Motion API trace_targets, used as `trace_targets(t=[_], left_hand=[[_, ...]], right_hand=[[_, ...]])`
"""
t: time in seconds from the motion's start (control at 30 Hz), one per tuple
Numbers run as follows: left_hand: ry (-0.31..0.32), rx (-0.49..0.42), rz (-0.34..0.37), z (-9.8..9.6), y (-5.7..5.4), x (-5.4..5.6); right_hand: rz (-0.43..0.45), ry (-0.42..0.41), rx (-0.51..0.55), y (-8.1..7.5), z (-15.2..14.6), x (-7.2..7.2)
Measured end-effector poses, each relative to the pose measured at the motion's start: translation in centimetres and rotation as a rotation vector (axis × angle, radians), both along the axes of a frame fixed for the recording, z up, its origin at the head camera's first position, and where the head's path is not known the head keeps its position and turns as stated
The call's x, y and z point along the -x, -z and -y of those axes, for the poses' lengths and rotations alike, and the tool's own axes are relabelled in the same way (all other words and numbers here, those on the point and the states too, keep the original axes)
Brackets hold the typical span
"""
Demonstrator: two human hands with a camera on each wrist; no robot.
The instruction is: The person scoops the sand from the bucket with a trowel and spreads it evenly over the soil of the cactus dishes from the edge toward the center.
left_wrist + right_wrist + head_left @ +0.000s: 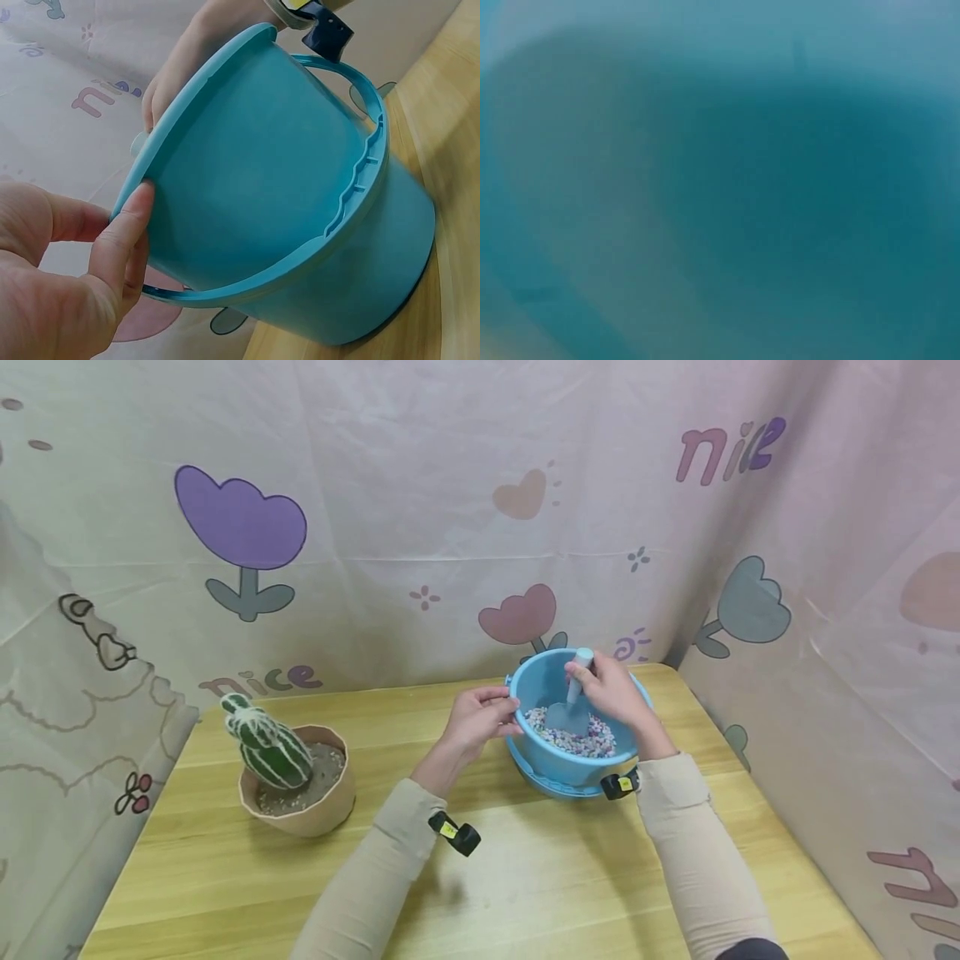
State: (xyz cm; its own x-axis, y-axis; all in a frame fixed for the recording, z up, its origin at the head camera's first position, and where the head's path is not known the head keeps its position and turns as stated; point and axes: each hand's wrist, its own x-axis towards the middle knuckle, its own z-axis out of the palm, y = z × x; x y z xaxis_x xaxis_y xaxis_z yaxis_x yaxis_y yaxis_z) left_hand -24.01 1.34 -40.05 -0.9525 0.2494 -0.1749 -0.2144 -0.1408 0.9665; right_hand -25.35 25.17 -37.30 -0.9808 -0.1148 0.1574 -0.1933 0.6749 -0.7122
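Observation:
A light blue bucket [573, 770] stands on the table, holding small multicoloured pebbles [600, 742]. Its handle [360, 176] hangs down around the outside. My left hand [480, 720] pinches the bucket's left rim between thumb and fingers, which the left wrist view shows up close. Inside the bucket, a pale blue toy shovel [567, 717] has its blade among the pebbles, and my right hand [613, 690] grips its upright handle. Only the blurred blue bucket wall [795, 195] fills the right wrist view, so the right fingers are hidden there.
A potted cactus [273, 752], green with white stripes, leans in a peach pot [330, 797] of soil on the left of the wooden table [510, 893]. A printed curtain [390, 485] hangs behind the table and along its sides.

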Motion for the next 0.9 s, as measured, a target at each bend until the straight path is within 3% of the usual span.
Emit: trace_targets(t=[0.17, 0.4, 0.9], left_hand=[[0.000, 0.002, -0.001, -0.1, 0.0, 0.0], [-0.011, 0.007, 0.000, -0.1, 0.1, 0.0], [-0.001, 0.006, 0.003, -0.1, 0.0, 0.0]], right_hand=[[0.020, 0.015, 0.058, 0.3, -0.5, 0.3], [0.162, 0.012, 0.219, 0.3, -1.1, 0.3], [0.310, 0.128, 0.251, 0.2, -1.3, 0.5]])
